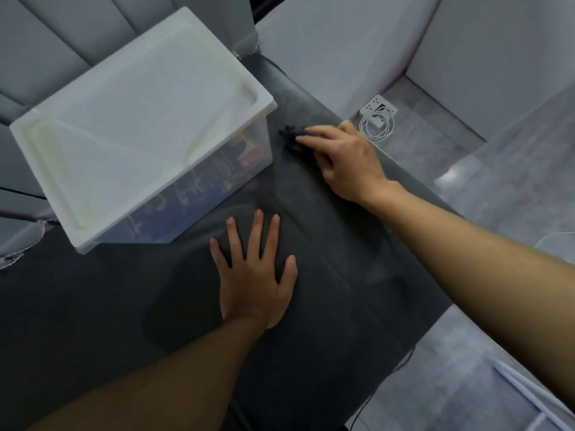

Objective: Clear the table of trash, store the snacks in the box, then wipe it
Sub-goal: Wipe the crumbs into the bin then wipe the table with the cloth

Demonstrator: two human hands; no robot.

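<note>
Wiping table (93, 306) with cloth (291, 136) pressed under nearly flat right hand (345, 157), beside box (140, 119); bracing with flat, spread left hand (255, 284). Could bump box, or lose cloth over edge, with too wide stroke.

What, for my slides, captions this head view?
Right hand presses dark cloth on table beside lidded box; left hand lies flat.

Your box (146, 119) sits in the upper left of the frame, its white lid closed and colourful snacks (217, 169) showing through its clear wall. Your dark cloth (291, 135) lies bunched on the dark table (93, 306), upper centre, just right of the box.
</note>
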